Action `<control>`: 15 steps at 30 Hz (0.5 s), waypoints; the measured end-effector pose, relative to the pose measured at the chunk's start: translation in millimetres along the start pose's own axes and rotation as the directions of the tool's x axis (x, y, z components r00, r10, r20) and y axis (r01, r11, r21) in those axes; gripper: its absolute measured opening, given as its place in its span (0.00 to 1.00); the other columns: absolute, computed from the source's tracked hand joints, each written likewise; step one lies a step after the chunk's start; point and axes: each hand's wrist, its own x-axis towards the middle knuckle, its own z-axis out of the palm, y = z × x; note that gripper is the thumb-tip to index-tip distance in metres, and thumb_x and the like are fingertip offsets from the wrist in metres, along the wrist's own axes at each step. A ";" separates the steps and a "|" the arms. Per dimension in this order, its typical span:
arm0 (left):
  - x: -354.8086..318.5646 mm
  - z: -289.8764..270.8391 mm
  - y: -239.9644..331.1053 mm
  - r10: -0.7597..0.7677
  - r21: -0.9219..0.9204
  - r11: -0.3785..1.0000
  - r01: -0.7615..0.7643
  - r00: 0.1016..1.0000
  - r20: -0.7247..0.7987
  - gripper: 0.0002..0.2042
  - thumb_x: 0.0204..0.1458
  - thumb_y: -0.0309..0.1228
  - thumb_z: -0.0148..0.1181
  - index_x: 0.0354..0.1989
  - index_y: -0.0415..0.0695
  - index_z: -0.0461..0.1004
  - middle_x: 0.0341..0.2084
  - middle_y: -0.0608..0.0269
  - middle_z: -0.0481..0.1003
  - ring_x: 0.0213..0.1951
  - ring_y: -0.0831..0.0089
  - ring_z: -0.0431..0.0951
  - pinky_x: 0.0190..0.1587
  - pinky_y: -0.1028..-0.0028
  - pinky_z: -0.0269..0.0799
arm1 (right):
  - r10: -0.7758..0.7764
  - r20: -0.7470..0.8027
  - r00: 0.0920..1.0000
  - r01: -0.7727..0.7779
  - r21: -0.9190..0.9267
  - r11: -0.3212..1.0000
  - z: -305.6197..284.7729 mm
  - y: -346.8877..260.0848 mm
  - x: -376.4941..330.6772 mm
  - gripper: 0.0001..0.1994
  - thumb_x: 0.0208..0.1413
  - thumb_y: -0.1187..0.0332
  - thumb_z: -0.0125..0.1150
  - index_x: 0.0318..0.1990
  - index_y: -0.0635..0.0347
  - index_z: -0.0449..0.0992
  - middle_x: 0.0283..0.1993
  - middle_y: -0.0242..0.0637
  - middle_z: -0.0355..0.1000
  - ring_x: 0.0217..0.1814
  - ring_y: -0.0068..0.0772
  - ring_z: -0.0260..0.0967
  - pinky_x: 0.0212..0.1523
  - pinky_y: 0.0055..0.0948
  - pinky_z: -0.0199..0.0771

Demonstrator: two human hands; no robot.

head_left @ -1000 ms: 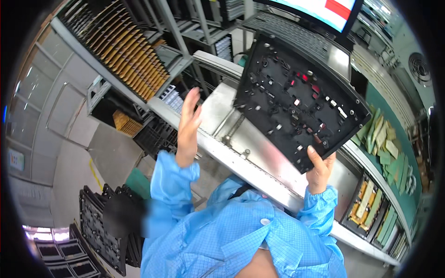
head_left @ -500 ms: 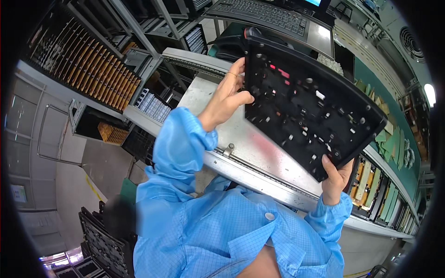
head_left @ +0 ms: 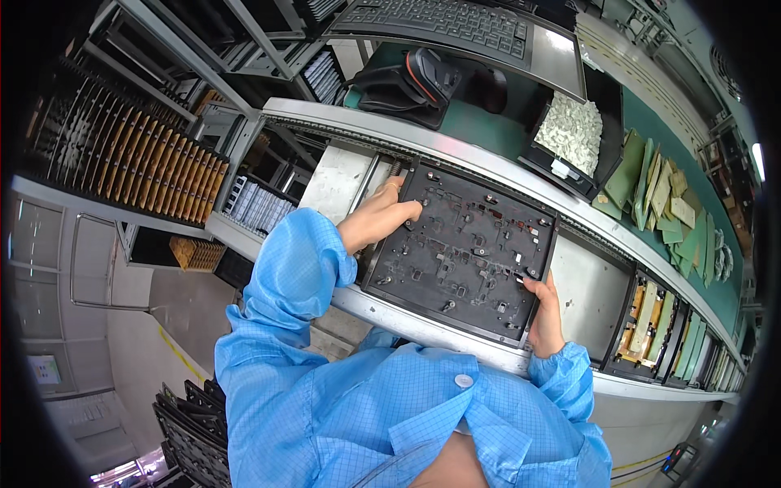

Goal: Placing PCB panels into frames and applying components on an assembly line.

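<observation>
A black rectangular fixture tray (head_left: 455,268) with many small cutouts and pegs lies almost flat across the two metal conveyor rails in front of me. My left hand (head_left: 381,213) grips its left edge, thumb on top and the other fingers partly hidden behind the rim. Around its right edge near the lower corner, my right hand (head_left: 547,313) is closed, with the thumb over the rim. The tray's underside is hidden.
Beyond the far rail (head_left: 472,159) are a scanner-like black device (head_left: 431,77), a keyboard (head_left: 439,28) and a black bin of whitish pieces (head_left: 569,134). Green boards (head_left: 651,187) lie right of it. More loaded fixtures (head_left: 647,325) sit along the conveyor. A board rack (head_left: 130,138) stands left.
The tray was raised and tilted above the conveyor; it has come down to the rails and levelled out. Both hands have stayed on it and moved down with it.
</observation>
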 end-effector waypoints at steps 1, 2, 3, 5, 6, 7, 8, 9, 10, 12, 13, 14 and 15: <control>4.8 0.5 -3.2 -0.005 0.000 1.000 0.005 1.000 0.006 0.37 0.48 0.36 0.54 0.66 0.32 0.51 0.50 0.50 0.67 0.55 0.64 0.65 0.60 0.74 0.56 | -0.005 -0.011 1.000 0.005 -0.025 1.000 -0.2 0.6 3.1 0.25 0.53 0.74 0.53 0.62 0.57 0.63 0.52 0.37 0.70 0.50 0.30 0.69 0.52 0.30 0.73; 9.0 0.4 -1.6 0.005 -0.016 1.000 -0.005 1.000 -0.007 0.36 0.48 0.35 0.54 0.66 0.32 0.51 0.49 0.50 0.66 0.54 0.65 0.65 0.59 0.74 0.57 | -0.003 -0.018 1.000 0.003 -0.021 1.000 0.0 2.0 6.8 0.25 0.53 0.74 0.53 0.62 0.57 0.63 0.52 0.37 0.70 0.50 0.30 0.69 0.52 0.30 0.73; 14.0 0.2 -0.7 0.014 -0.032 0.999 -0.015 1.000 -0.020 0.36 0.48 0.34 0.53 0.65 0.32 0.50 0.49 0.50 0.66 0.54 0.65 0.65 0.59 0.73 0.57 | -0.007 -0.027 1.000 0.006 -0.030 1.000 0.1 3.7 10.9 0.25 0.54 0.73 0.53 0.62 0.57 0.63 0.53 0.37 0.70 0.51 0.31 0.70 0.51 0.31 0.74; 22.2 -3.4 -2.8 0.014 -0.041 0.999 -0.014 1.000 -0.001 0.36 0.48 0.34 0.53 0.66 0.32 0.50 0.49 0.51 0.66 0.54 0.65 0.66 0.59 0.73 0.58 | -0.011 -0.033 0.999 0.009 -0.042 0.999 1.0 4.8 17.4 0.26 0.55 0.71 0.53 0.63 0.57 0.63 0.54 0.37 0.70 0.52 0.31 0.71 0.51 0.32 0.76; 23.2 -7.0 -3.3 0.017 -0.052 0.999 -0.017 1.000 0.007 0.36 0.49 0.33 0.53 0.66 0.32 0.49 0.50 0.51 0.66 0.54 0.64 0.66 0.58 0.73 0.58 | -0.001 -0.040 0.999 0.000 -0.038 0.999 2.7 4.4 20.1 0.25 0.55 0.71 0.54 0.62 0.57 0.63 0.53 0.37 0.71 0.52 0.30 0.70 0.51 0.31 0.75; 21.8 -11.7 -2.8 0.018 -0.055 0.998 -0.018 1.000 -0.005 0.36 0.49 0.33 0.53 0.66 0.32 0.49 0.50 0.51 0.66 0.54 0.64 0.66 0.58 0.73 0.58 | 0.009 -0.041 0.999 -0.010 -0.036 0.999 6.1 3.9 23.2 0.24 0.56 0.71 0.54 0.61 0.56 0.64 0.52 0.37 0.71 0.52 0.29 0.70 0.51 0.31 0.74; 12.7 -16.5 -0.3 0.000 -0.087 0.996 -0.002 0.999 -0.032 0.34 0.49 0.33 0.53 0.65 0.33 0.52 0.48 0.51 0.67 0.53 0.64 0.66 0.58 0.72 0.59 | 0.014 -0.015 1.000 -0.014 -0.045 0.999 11.0 5.5 22.5 0.24 0.56 0.71 0.54 0.61 0.56 0.64 0.52 0.37 0.71 0.52 0.29 0.70 0.51 0.31 0.74; 3.1 -21.9 1.7 -0.016 -0.124 0.992 0.007 0.997 -0.076 0.32 0.48 0.33 0.53 0.63 0.33 0.55 0.47 0.52 0.68 0.53 0.63 0.66 0.58 0.71 0.60 | 0.013 -0.047 0.999 -0.017 -0.074 0.997 15.4 6.9 21.5 0.23 0.56 0.69 0.56 0.60 0.57 0.65 0.51 0.36 0.72 0.53 0.28 0.69 0.52 0.31 0.73; -6.1 -25.0 1.9 -0.003 -0.060 0.998 0.001 0.999 -0.038 0.30 0.49 0.33 0.53 0.61 0.33 0.58 0.47 0.51 0.69 0.53 0.62 0.67 0.58 0.69 0.60 | 0.012 -0.066 0.998 -0.019 -0.106 0.994 19.5 9.0 18.7 0.22 0.56 0.68 0.57 0.58 0.57 0.67 0.51 0.36 0.72 0.53 0.28 0.69 0.54 0.31 0.71; 8.7 -39.7 -33.8 0.247 0.121 0.963 -0.242 0.969 -0.026 0.26 0.53 0.35 0.53 0.58 0.33 0.62 0.51 0.43 0.68 0.57 0.55 0.67 0.63 0.64 0.59 | 0.004 0.003 1.000 -0.004 -0.109 0.994 24.3 9.4 14.6 0.21 0.54 0.66 0.59 0.55 0.59 0.69 0.51 0.35 0.72 0.54 0.30 0.68 0.58 0.32 0.66; 28.6 -56.3 -70.4 0.445 0.258 0.863 -0.433 0.896 0.016 0.24 0.55 0.36 0.53 0.57 0.33 0.64 0.56 0.36 0.67 0.60 0.49 0.66 0.66 0.61 0.57 | 0.017 0.057 0.998 -0.012 -0.089 0.996 24.0 9.2 13.2 0.20 0.53 0.65 0.60 0.54 0.60 0.71 0.52 0.35 0.72 0.54 0.32 0.67 0.60 0.32 0.62; -11.6 -52.9 36.1 0.257 0.167 0.958 -0.234 0.957 -0.132 0.33 0.49 0.35 0.54 0.62 0.26 0.60 0.59 0.31 0.63 0.64 0.48 0.63 0.68 0.65 0.55 | -0.084 0.028 0.996 0.085 -0.044 0.995 3.8 13.8 19.2 0.21 0.52 0.65 0.61 0.54 0.60 0.71 0.51 0.34 0.72 0.54 0.32 0.67 0.60 0.32 0.62; -5.5 -62.3 21.8 0.388 0.383 0.892 -0.241 0.842 -0.374 0.28 0.50 0.32 0.54 0.59 0.26 0.63 0.58 0.30 0.63 0.63 0.43 0.61 0.68 0.61 0.54 | -0.166 0.143 0.976 0.166 0.008 0.986 -0.3 21.5 23.8 0.22 0.56 0.60 0.59 0.55 0.62 0.70 0.51 0.37 0.72 0.54 0.33 0.68 0.60 0.32 0.63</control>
